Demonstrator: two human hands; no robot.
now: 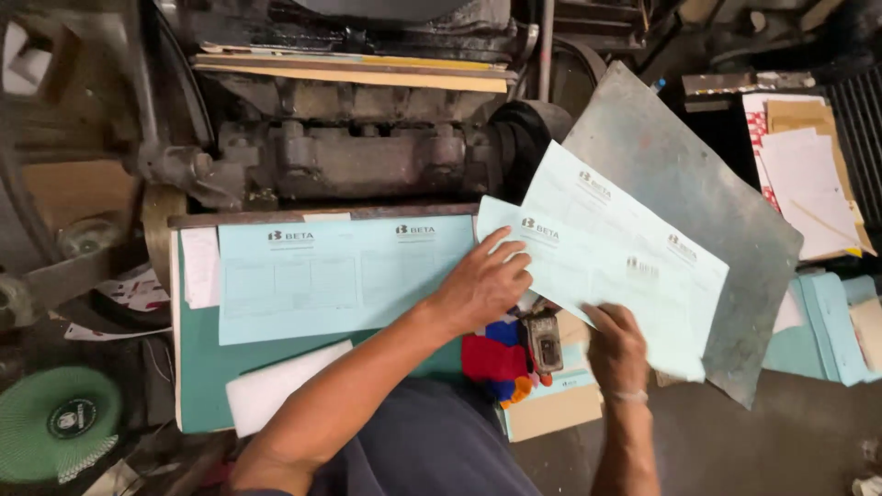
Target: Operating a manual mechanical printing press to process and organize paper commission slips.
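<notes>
A print workshop: grimy iron press (349, 147), stacked printed forms (344, 276).

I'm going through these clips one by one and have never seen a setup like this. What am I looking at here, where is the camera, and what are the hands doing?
There is one picture, taken from a camera on the person's head, looking down at their own two bare hands. No robot is involved.

Ahead stands an old, dark, greasy metal machine, probably a printing press, though only part of it shows. In front of it is a green feed board carrying a stack of pale blue printed forms and some white paper.

The left hand lies flat on the edge of the blue sheets. The right hand grips the lower edge of a loose pale blue sheet, held over a grey metal plate. Between the hands lie a small counter-like device and a coloured cloth. More paper stacks sit at the far right.
</notes>
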